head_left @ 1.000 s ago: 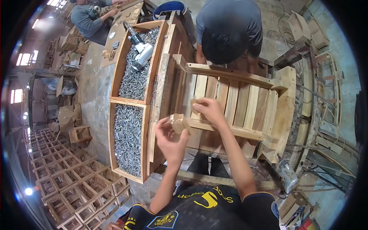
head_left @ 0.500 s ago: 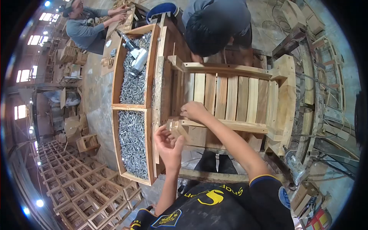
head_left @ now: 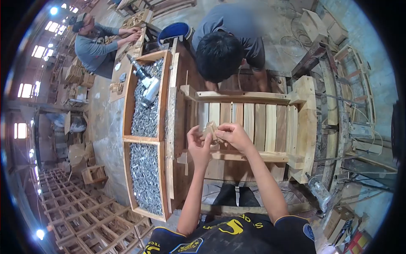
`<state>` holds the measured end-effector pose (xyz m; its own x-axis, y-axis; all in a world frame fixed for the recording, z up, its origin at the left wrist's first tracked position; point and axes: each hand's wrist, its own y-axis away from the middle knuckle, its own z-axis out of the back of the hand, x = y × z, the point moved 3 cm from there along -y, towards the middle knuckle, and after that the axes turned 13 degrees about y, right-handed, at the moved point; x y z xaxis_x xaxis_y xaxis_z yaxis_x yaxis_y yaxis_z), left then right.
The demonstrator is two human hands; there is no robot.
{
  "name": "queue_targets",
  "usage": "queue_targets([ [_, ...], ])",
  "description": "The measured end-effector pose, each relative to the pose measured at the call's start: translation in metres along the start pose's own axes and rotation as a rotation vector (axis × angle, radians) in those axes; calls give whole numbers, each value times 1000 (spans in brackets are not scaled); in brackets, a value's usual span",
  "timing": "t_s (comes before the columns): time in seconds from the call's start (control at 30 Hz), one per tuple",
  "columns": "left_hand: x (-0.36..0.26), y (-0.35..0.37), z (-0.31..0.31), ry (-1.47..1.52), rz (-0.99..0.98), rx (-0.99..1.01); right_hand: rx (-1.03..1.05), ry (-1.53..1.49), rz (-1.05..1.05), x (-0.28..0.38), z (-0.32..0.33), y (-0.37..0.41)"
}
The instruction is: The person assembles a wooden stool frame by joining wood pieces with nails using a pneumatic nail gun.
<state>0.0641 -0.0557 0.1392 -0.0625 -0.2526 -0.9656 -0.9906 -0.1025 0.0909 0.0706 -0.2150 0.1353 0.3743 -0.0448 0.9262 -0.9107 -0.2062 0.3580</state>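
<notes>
Between my two hands is a small wooden block, or possibly several pieces held together; my fingers cover part of it. My left hand holds it from the left, thumb against its near side. From the right, my right hand pinches it with thumb and fingertips. Both hands are above the near left part of a slatted wooden frame, which lies on the workbench with its slats underneath and rails along both long sides.
To the left stands a two-part wooden tray full of screws, with a power driver lying on them. A co-worker leans over the frame's far side. Another tool hangs at the right. Stacked wooden frames fill the lower left.
My hands have come together around the wooden block, away from the frame's near left corner. My right hand has drawn back to the right. The view has shifted, so the frame appears lower.
</notes>
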Motion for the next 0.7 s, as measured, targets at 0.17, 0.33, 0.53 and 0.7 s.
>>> queue_targets([
  [0.17,-8,-32,-2,-404,-268,-164,-232,-245,-55,-17,-7,-62],
  [0.33,-70,17,-19,-394,-388,33,-406,-177,-141,-54,-42,-154],
  [0.53,-67,70,10,-184,-81,-35,-775,614,-217,-26,-66,-144],
  [0.7,-75,51,3,-214,-9,-49,-661,447,-258,-41,-59,-147],
])
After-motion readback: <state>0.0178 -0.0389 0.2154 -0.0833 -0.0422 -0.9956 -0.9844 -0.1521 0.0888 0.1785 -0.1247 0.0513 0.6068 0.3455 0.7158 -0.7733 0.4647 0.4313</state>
